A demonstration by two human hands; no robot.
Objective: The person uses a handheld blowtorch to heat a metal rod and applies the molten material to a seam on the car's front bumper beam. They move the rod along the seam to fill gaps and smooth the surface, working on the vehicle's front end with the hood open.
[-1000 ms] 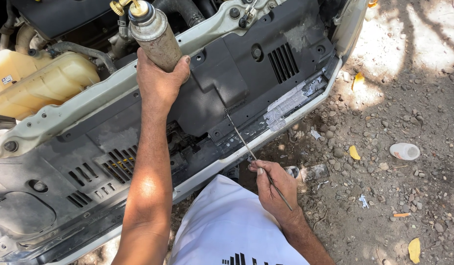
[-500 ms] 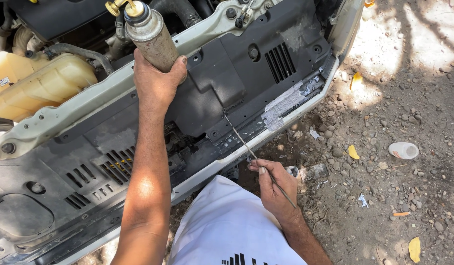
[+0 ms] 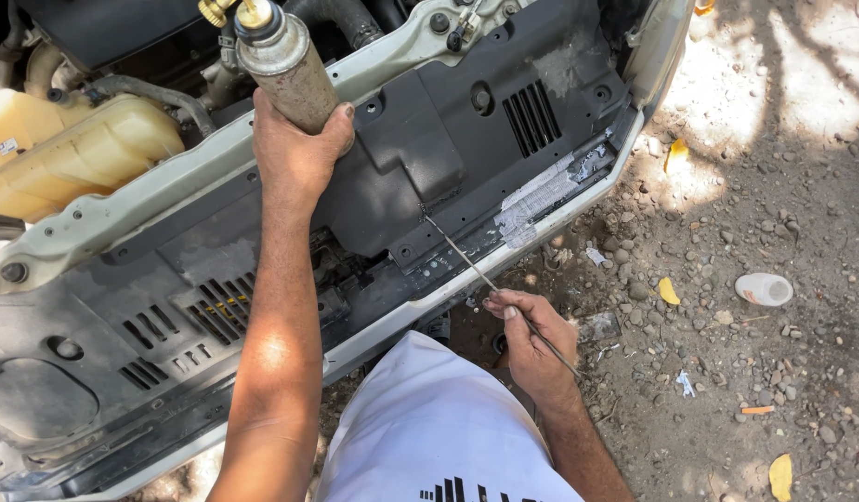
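**Two hands at work on an open car front**

Seen from above, a person leans over the stripped front of a car parked on stony ground. The left hand (image 3: pixel 297 153) is wrapped tight around the lower part of a grimy metal canister (image 3: pixel 282 63), which stands tilted at the top edge of the engine bay, its brass-coloured fitting (image 3: pixel 232 11) uppermost. The right hand (image 3: pixel 530 336) is closed in a pinch on a thin metal rod (image 3: pixel 466 258), held low beside the person's white shirt (image 3: pixel 439 423); the rod slants up and away, its far tip touching the black plastic panel (image 3: pixel 420 158) just above the pale bumper beam (image 3: pixel 504 256). A yellowed coolant tank (image 3: pixel 72 149) sits at the left of the bay. Behind the right hand, yellow leaves (image 3: pixel 668 291) and a small white plastic bottle (image 3: pixel 764 289) lie on the dirt.
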